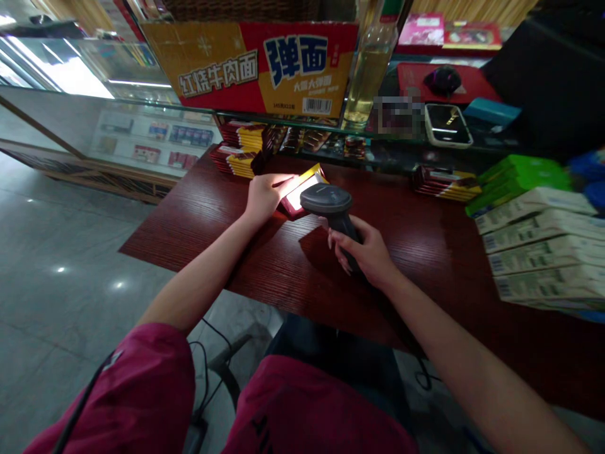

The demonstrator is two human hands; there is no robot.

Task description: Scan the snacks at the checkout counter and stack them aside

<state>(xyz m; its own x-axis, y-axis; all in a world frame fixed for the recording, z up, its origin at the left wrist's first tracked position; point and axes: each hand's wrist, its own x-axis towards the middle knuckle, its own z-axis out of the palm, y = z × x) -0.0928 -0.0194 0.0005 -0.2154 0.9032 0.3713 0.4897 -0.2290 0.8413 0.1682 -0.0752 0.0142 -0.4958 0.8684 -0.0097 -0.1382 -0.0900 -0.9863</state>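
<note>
My right hand point(362, 249) is wrapped round the handle of a dark grey barcode scanner point(326, 199), its head pointing left. White light from the scanner falls on a red and yellow packet point(289, 203) at the middle of the dark wooden desk point(265, 252). With fingers closed on the packet's left edge, my left hand point(265, 197) holds it tilted on or just above the desk; I cannot tell which. The scanner's head covers the packet's right part. Behind my left hand, similar red and yellow packets point(241, 157) stand stacked.
Another stack of packets point(447, 183) lies at the back right, beside green packages point(520, 180) and piled white boxes point(543, 252). A glass shelf above the desk carries a noodle carton point(265, 69), a bottle point(371, 69), a phone point(448, 125) and a mouse point(443, 79).
</note>
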